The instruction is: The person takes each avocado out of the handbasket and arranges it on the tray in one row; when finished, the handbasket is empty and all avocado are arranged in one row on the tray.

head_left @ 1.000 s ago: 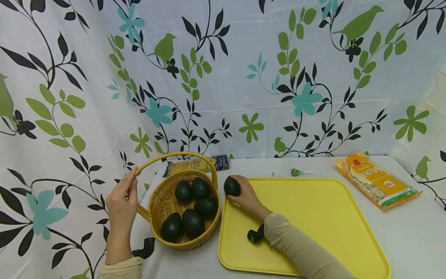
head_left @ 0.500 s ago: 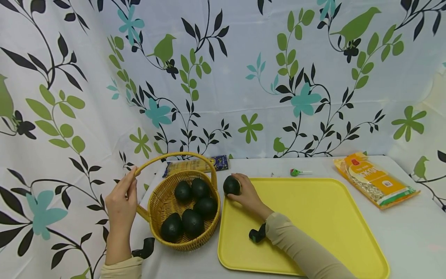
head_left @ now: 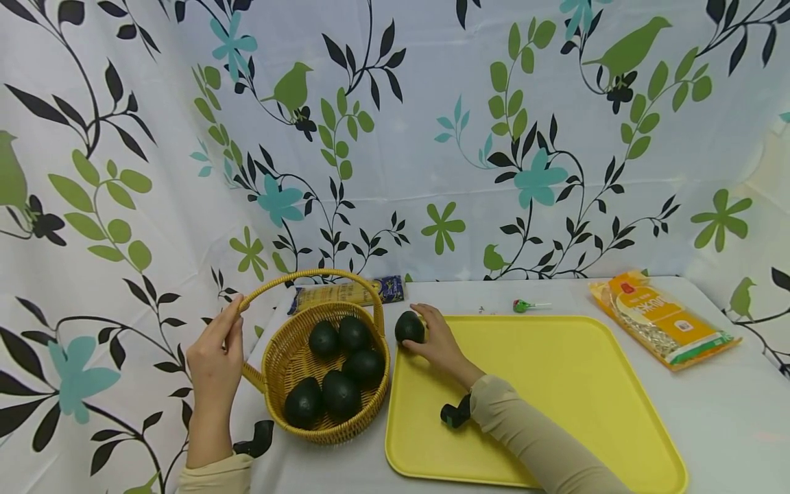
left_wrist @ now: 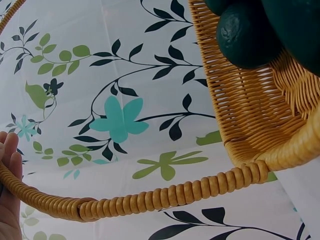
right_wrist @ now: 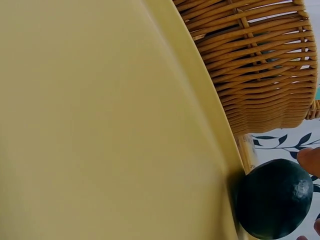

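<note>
So, here is the right hand (head_left: pixel 439 342) with a dark green, egg-shaped avocado (head_left: pixel 410 328) in a light hold, fingers curved along the far side, thumb along the near side, opened about as wide as the fruit! And where is that avocado? Right at the far left corner of the yellow, round-cornered, rectangular tray (head_left: pixel 543 384). The right wrist view has it overlapping the rim, though whether the rim bears any weight I cannot tell. Across the way, the left hand (head_left: pixel 216 357) grips the thin arched handle (head_left: pixel 308 274) of a round, golden-brown wicker basket (head_left: pixel 298 360), fingers and thumb closed about it, with 5 more dark green avocados (head_left: pixel 342 396) lying inside.

Now for the handling: that smooth, rounded skin probably rolls easily, so thumb and fingers do best pressing from opposite sides, around the widest part, before any weight shifts. Gentle pressure should be enough; a hard squeeze might pop it loose. Good clearance matters too, since tray and basket stand just beside each other and the gap between the 2 could swallow a dropped fruit. Over on the left, a steady handle looks the best help, guarding the basket against a nudge
</note>
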Demonstrator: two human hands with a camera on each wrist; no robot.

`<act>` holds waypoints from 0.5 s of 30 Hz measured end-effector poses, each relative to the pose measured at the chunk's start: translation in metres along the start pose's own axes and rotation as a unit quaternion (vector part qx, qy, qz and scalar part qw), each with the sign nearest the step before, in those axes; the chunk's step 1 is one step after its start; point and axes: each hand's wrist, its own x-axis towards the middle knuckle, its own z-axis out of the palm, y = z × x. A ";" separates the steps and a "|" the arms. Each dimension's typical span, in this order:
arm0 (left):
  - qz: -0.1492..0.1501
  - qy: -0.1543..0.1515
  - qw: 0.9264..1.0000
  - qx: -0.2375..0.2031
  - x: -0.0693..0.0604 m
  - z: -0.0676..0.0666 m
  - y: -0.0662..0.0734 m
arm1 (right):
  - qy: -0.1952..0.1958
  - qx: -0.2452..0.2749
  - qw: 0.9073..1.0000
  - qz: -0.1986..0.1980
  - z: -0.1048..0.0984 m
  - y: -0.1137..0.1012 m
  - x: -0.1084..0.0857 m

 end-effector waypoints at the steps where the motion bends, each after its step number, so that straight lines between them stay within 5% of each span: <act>1: 0.001 0.001 1.000 -0.001 0.000 0.000 0.000 | 0.001 0.004 1.000 0.000 0.000 0.000 0.000; 9: 0.003 0.002 1.000 -0.002 0.000 0.000 0.000 | 0.001 0.030 0.999 0.012 -0.006 -0.012 0.009; 15: 0.001 0.000 1.000 0.000 0.001 0.000 0.001 | 0.025 0.049 0.998 -0.023 -0.014 -0.034 0.017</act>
